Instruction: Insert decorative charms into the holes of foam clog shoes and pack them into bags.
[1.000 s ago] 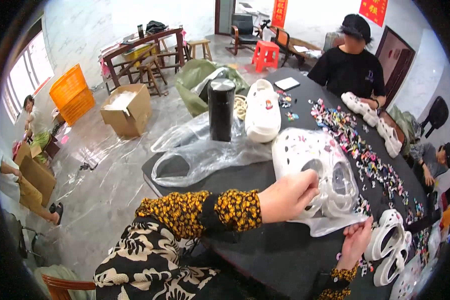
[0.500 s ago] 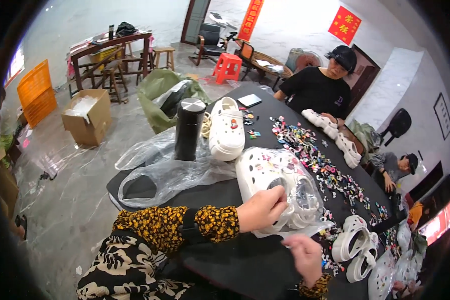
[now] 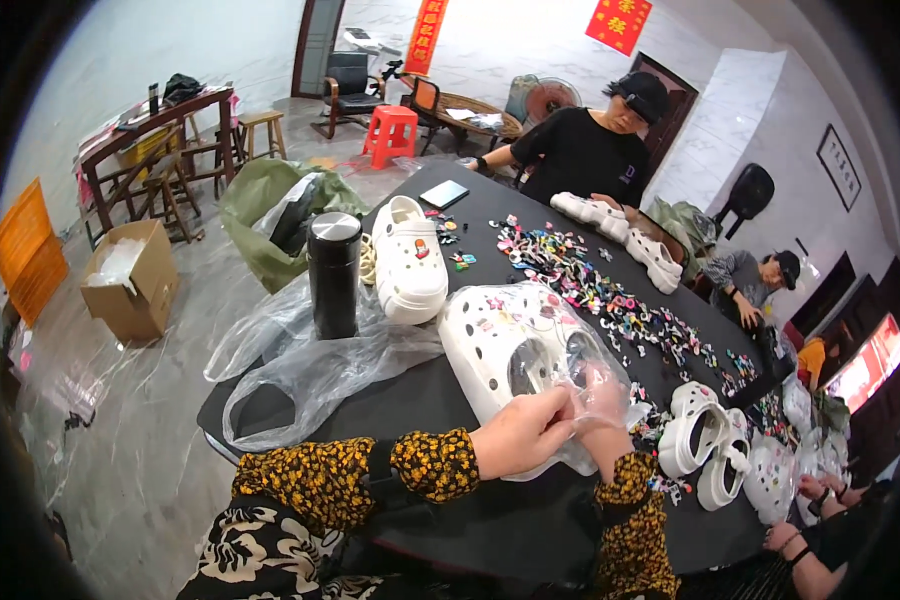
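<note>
Fingers [image 3: 556, 412] on clear bag [image 3: 574, 457], clogs [image 3: 487, 345] just beyond

Bagged clogs [image 3: 478, 350] lie right of the bottle [image 3: 334, 278]

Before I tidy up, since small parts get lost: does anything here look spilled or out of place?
The colourful charms lie loose across the black table, looking spilled, though perhaps spread deliberately. A black flask amid a crumpled clear bag looks out of place beside a white clog. The bagged pair shows no clear damage.
</note>
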Available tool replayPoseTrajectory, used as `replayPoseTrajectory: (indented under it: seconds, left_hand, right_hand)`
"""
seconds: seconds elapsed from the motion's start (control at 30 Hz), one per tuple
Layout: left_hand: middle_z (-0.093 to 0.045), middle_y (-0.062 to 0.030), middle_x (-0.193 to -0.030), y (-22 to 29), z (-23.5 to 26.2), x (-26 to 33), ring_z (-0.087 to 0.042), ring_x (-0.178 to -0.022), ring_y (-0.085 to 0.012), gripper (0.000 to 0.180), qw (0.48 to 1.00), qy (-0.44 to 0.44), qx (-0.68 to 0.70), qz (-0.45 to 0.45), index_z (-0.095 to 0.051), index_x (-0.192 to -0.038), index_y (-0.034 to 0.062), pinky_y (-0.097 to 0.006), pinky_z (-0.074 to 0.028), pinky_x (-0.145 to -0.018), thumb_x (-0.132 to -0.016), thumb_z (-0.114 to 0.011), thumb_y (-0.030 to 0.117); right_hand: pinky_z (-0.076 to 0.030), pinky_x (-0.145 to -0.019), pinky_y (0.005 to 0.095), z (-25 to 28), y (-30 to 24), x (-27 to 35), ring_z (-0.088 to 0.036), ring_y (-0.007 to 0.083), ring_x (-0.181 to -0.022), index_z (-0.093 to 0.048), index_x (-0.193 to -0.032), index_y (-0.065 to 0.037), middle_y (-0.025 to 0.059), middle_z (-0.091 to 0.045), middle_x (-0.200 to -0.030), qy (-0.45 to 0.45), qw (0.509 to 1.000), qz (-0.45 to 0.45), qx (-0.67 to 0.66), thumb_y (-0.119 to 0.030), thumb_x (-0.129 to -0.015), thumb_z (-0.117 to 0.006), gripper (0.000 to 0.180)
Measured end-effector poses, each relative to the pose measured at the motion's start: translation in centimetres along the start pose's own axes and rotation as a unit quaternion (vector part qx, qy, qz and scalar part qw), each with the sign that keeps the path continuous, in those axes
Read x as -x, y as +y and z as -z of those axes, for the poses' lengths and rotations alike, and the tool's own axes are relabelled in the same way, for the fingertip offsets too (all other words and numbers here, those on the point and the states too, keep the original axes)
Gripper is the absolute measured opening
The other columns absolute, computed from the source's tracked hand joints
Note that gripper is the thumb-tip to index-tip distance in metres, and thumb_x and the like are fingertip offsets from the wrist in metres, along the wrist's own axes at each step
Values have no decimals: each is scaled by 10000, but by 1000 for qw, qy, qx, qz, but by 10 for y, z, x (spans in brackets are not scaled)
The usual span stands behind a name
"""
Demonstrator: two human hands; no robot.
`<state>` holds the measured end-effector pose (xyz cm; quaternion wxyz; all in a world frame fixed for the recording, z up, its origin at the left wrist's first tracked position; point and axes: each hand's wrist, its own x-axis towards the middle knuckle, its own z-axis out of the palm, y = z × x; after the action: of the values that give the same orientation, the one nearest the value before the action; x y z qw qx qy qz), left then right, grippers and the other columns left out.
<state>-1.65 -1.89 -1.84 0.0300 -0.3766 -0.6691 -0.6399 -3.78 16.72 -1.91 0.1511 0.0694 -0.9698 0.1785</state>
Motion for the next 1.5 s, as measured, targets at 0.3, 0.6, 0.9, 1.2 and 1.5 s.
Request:
replayPoseTrajectory:
  seconds: [0.3,0.6,0.9,1.2,1.5]
  left_hand:
    - [-561,-163,-741,4,-6,3,-592,-701,-340,150,998,-58,-10,-4,-466,-898,13,-400,-465,-632,-824,-567,96]
    - [-568,-161,-744,3,-7,5,-603,-715,-326,188,997,-76,-30,1,-465,-938,12,-396,-470,-647,-838,-579,123]
    - [-568,-112,-769,8,2,3,-581,-710,-180,136,999,-14,-30,-36,-532,-953,-3,-303,-474,-652,-859,-585,81]
    - [-558,-148,-812,-1,26,-12,-585,-744,-291,88,979,111,-147,-91,-540,-883,-5,-354,-472,-666,-819,-575,45]
    - [-613,-180,-988,-70,60,-13,-599,-920,-248,351,959,61,-253,109,-563,-1063,-71,-326,-464,-818,-883,-557,230]
  right_hand:
    - [-452,-844,426,12,4,-31,-586,364,-989,-587,-1105,25,246,-617,-1022,-138,982,-44,123,-438,-740,-643,592]
    - [-487,-779,418,18,-20,-53,-631,355,-860,-642,-938,20,225,-646,-861,-253,958,-60,124,-443,-713,-674,515]
    - [-462,-644,412,14,6,-19,-598,374,-716,-633,-783,36,218,-626,-764,-204,974,-66,-69,-283,-750,-629,320]
    - [-454,-630,466,57,-10,42,-583,437,-720,-551,-877,0,238,-592,-715,-137,989,44,30,-285,-759,-604,313]
    - [-493,-631,444,86,-9,104,-614,357,-663,-579,-946,-22,172,-605,-708,-173,965,159,116,-215,-781,-603,255]
